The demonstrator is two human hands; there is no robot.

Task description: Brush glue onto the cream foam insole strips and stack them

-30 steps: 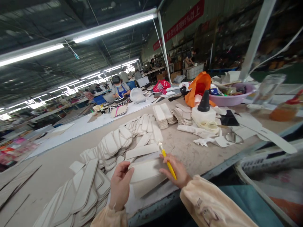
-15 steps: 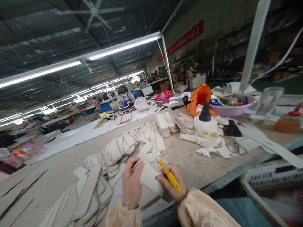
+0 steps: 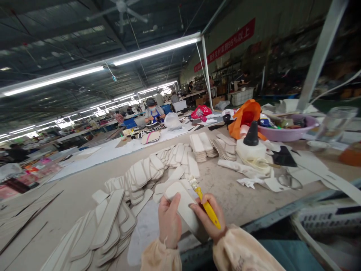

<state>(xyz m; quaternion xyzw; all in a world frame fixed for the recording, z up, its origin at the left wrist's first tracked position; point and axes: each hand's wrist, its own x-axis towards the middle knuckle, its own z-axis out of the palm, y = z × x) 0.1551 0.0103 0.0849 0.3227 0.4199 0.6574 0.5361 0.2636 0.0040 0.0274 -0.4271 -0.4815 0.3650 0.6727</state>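
Note:
A pale, round-cornered flat panel is tilted up between both hands over the near table edge. Gripping its left edge is my left hand, thumb on the face and fingers behind. My right hand is closed around a brush with a yellow handle, and its thumb and fingers also press the panel's right side. The brush's whitish, caked bristles point up and away, just beyond the panel. More matching panels lie in overlapping rows to the left and behind.
A white bottle with a black nozzle stands at the right, near scissors. Behind are an orange bag and a purple basin of supplies. A white crate sits below the right table edge. A co-worker is farther back.
The panel now stands more upright, its face turned towards me. My left thumb has come down onto that face. The brush stays in my right hand; the view has shifted slightly.

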